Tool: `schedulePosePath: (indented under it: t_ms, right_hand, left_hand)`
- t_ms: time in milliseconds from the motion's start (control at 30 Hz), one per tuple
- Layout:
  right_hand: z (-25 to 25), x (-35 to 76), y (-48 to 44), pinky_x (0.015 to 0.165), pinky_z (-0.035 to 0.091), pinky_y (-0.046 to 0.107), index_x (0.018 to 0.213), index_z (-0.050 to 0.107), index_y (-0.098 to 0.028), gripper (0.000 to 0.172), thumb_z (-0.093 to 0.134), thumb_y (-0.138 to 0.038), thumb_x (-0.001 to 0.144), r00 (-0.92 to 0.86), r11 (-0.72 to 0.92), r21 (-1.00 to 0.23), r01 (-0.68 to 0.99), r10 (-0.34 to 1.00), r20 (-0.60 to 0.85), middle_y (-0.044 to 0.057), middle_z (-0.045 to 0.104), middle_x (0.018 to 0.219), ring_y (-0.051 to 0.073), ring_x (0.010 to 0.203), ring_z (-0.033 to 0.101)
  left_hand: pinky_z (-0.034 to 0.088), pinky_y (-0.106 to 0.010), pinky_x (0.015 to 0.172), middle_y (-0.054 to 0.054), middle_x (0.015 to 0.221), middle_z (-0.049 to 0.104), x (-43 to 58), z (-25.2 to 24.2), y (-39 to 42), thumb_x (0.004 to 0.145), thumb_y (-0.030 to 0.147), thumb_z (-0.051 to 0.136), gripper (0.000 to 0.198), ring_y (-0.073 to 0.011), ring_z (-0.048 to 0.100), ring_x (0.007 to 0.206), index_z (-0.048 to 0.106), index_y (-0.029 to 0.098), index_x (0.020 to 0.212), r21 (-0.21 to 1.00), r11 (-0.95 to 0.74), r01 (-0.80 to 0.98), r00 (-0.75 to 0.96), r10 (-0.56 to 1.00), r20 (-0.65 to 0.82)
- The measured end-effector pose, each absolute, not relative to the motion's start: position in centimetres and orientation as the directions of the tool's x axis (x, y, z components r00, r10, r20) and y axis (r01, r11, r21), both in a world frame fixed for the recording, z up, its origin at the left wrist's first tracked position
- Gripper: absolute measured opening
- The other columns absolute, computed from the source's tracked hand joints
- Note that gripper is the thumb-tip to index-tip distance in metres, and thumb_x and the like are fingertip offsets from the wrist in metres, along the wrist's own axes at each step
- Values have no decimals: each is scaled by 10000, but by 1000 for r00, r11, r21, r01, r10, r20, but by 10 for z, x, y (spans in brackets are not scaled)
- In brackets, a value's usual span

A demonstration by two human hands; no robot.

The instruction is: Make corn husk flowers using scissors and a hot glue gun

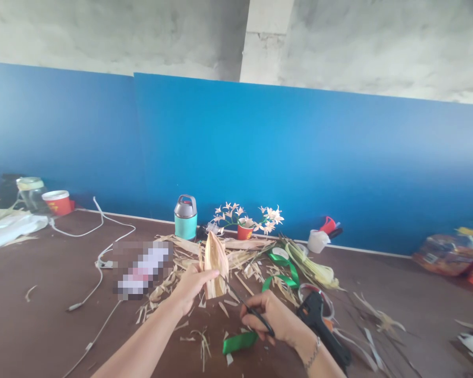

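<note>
My left hand (pixel 191 286) is closed on a pale dried corn husk piece (pixel 215 262), holding it upright above the brown table (pixel 43 315). My right hand (pixel 274 317) grips black-handled scissors (pixel 249 308), whose blades point up and left to the husk's lower right edge. Husk scraps (pixel 244 260) lie scattered around both hands. A green ribbon piece (pixel 239 342) lies just below my right hand. A black glue gun (pixel 323 328) rests directly to its right.
At the blue back wall stand a teal and grey flask (pixel 185 217), a red cup of husk flowers (pixel 245 229), a white cup (pixel 317 241), a glass jar (pixel 30 193) and a red tub (pixel 57 202). White cables (pixel 98 262) cross the left; bags (pixel 445 254) sit right.
</note>
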State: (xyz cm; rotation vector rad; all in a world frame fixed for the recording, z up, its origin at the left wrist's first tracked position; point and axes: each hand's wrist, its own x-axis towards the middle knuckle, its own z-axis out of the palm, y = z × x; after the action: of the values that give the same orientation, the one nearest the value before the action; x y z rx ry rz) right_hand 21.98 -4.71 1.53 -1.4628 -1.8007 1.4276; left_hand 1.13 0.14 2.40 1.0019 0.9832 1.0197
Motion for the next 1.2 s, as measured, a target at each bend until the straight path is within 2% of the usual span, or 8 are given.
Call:
schedulePosePath:
  t_ms: [133, 233, 433, 600, 900, 1067, 1200]
  right_hand:
    - [8, 222, -43, 265, 268, 126, 694, 625, -140, 133, 553, -252, 690, -355, -87, -874, 479, 891, -284, -72, 483, 384, 35, 261, 359]
    - [5, 222, -43, 269, 279, 124, 721, 634, -137, 140, 559, -249, 687, -343, -108, -880, 462, 893, -290, -70, 496, 392, 34, 262, 364]
    - [9, 223, -45, 285, 272, 122, 750, 644, -133, 133, 573, -223, 684, -346, -137, -885, 445, 885, -311, -67, 502, 390, 33, 276, 372]
    - [13, 224, -45, 283, 260, 131, 713, 645, -139, 108, 571, -213, 685, -345, -113, -885, 453, 892, -290, -69, 492, 386, 34, 277, 356]
    - [3, 226, -42, 265, 226, 125, 685, 648, -138, 107, 573, -214, 690, -330, -89, -879, 469, 905, -268, -71, 490, 379, 24, 257, 331]
    - [-3, 226, -40, 294, 308, 141, 793, 646, -133, 184, 602, -288, 706, -369, -116, -909, 400, 888, -275, -49, 548, 432, 46, 286, 395]
    - [1, 226, -41, 329, 343, 152, 837, 627, -126, 238, 610, -330, 715, -393, -129, -936, 329, 882, -260, -36, 569, 471, 49, 316, 412]
  left_hand:
    - [499, -302, 691, -78, 722, 738, 11, 20, 4, 616, 263, 710, 298, -248, 687, 723, 705, 116, 876, 963, 207, -174, 223, 961, -166]
    - [502, -303, 676, -82, 730, 738, 11, 20, 4, 629, 263, 699, 297, -252, 686, 738, 703, 114, 886, 961, 211, -177, 224, 960, -170]
    - [508, -299, 651, -85, 717, 737, 12, 25, 1, 617, 253, 708, 258, -239, 684, 688, 710, 109, 830, 952, 241, -188, 241, 951, -193]
    - [504, -291, 668, -79, 705, 736, 13, 24, 0, 627, 251, 699, 270, -226, 682, 681, 710, 107, 855, 954, 225, -196, 259, 950, -171]
    - [498, -300, 644, -68, 649, 720, 16, 21, 1, 619, 251, 705, 254, -227, 671, 633, 711, 105, 827, 952, 227, -207, 209, 961, -184]
    - [456, -229, 507, -36, 567, 682, 17, 22, 0, 612, 279, 720, 198, -166, 624, 529, 698, 120, 727, 951, 207, -228, 149, 973, -176]
    - [411, -192, 435, -7, 516, 644, 17, 20, 1, 620, 311, 726, 197, -117, 569, 459, 674, 131, 682, 932, 161, -324, 68, 987, -147]
